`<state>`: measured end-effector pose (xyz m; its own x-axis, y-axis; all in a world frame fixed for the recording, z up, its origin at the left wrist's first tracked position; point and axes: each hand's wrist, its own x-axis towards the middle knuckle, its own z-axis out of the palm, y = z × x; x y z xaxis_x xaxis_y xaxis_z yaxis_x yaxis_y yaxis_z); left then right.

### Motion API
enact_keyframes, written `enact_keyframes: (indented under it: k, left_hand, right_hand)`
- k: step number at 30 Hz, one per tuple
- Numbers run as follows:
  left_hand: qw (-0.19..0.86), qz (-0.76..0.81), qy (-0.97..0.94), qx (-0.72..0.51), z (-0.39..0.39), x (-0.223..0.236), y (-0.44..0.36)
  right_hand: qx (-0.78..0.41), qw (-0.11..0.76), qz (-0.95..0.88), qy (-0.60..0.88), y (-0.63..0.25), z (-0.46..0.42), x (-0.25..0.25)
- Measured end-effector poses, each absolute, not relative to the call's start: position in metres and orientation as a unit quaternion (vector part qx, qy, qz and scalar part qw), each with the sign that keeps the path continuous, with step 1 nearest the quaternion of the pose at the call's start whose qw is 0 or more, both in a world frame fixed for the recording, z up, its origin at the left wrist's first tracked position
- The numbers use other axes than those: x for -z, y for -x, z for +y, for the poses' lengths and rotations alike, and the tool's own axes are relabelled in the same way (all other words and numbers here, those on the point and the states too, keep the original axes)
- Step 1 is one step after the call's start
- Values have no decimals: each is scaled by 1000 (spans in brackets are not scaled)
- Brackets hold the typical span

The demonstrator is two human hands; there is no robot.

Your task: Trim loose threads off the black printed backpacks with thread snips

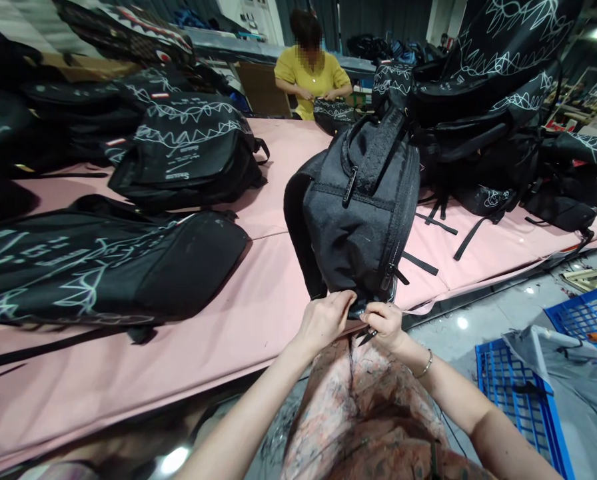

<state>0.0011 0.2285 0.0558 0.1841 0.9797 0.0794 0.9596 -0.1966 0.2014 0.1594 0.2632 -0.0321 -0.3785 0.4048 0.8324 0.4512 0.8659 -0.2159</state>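
A black backpack (348, 233) stands at the near edge of the pink-covered table, its side zipper and top handle facing up. Both hands are at its lower near end. My left hand (331, 317) pinches the fabric at the bottom edge. Beside it, my right hand (384, 323) is closed round a small dark pointed tool, perhaps thread snips (368, 337), whose tip points down and left. The fingers of this hand also touch the bag's bottom corner. What lies between the two hands is partly hidden.
Black backpacks with white scribble prints lie on the left (188, 147) and are piled on the right (498, 100). The pink table (218, 353) runs across. Opposite, a person in yellow (314, 73) handles another bag. Blue crates (521, 400) stand on the floor at right.
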Motion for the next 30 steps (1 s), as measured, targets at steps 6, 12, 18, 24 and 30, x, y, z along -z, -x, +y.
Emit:
enact_keyframes:
  k: [6, 12, 18, 24, 30]
  left_hand:
    - [70, 633, -769, -49, 236, -78, -7]
    - [63, 612, -788, -16, 242, -89, -17]
    - [38, 612, -789, -52, 233, -74, -12]
    - [22, 636, -760, -137, 226, -44, -3]
    - [62, 640, -754, -136, 228, -61, -6]
  right_hand:
    - [16, 485, -838, 251, -161, 265, 35]
    - [13, 476, -847, 236, -162, 268, 33]
    - [8, 485, -840, 243, -161, 267, 33]
    - [4, 484, -837, 254, -162, 265, 31]
    - [-2, 478, -841, 251, -162, 266, 32]
